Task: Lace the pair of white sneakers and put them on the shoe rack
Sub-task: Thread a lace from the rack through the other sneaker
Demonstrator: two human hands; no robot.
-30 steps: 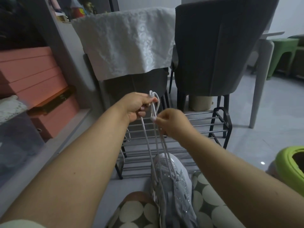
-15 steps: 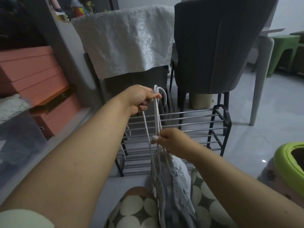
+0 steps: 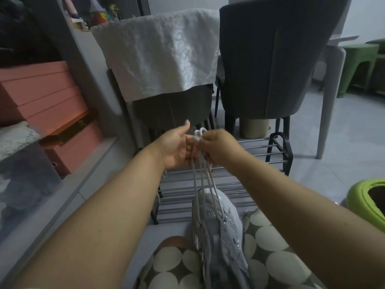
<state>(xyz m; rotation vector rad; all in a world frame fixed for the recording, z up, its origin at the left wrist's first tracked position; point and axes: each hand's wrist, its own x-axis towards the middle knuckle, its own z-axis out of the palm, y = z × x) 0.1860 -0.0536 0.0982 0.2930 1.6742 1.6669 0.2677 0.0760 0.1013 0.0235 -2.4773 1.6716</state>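
A white sneaker (image 3: 220,224) lies between my knees, toe pointing away from me. Its white lace (image 3: 203,174) runs up from the eyelets in several strands to a folded bunch at the top. My right hand (image 3: 220,148) pinches that bunch just below its looped ends. My left hand (image 3: 177,148) is beside it with the palm turned up and the thumb raised, fingers touching the strands. The black metal shoe rack (image 3: 279,151) with silver bars stands on the floor just past the sneaker. Only one sneaker is visible.
Two grey chairs (image 3: 268,65) stand behind the rack, one draped with a white cloth (image 3: 158,51). Pink boxes (image 3: 43,101) fill a shelf at left. A green tub (image 3: 368,201) sits at right, a table leg (image 3: 327,113) and green stools (image 3: 358,63) beyond.
My right hand rose from low on the strands up to the bunch at the top. My left hand loosened its grip and turned palm up beside the lace.
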